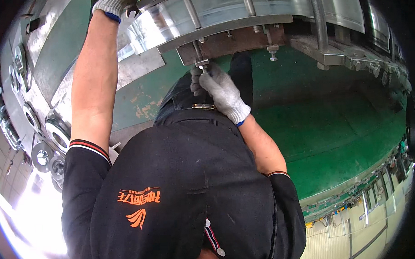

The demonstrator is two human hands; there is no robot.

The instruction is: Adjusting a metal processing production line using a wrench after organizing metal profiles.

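In the head view, I can see a short silvery steel bolt with a blocky, bright-faced nut (pixel 202 65), hanging at the lower end of a slim grey metal rod (pixel 197 51), just under a rust-brown flat metal plate (pixel 218 48). The nut's edges look crisp and catch the light; the lower end is partly hidden by the right hand (pixel 224 91) in its pale grey knitted glove with a blue-edged cuff. That hand's fingers (pixel 208 81) are closed round the lower end, in front of the worker's belt. Over to the right, a similar steel bolt (pixel 272 53) hangs free. The left hand (pixel 113 5), gloved the same way, is cut off at the top edge, near a dark forked metal piece (pixel 132 12); I can't tell whether its fingers grip anything. A green-painted floor (pixel 327 143) spreads below
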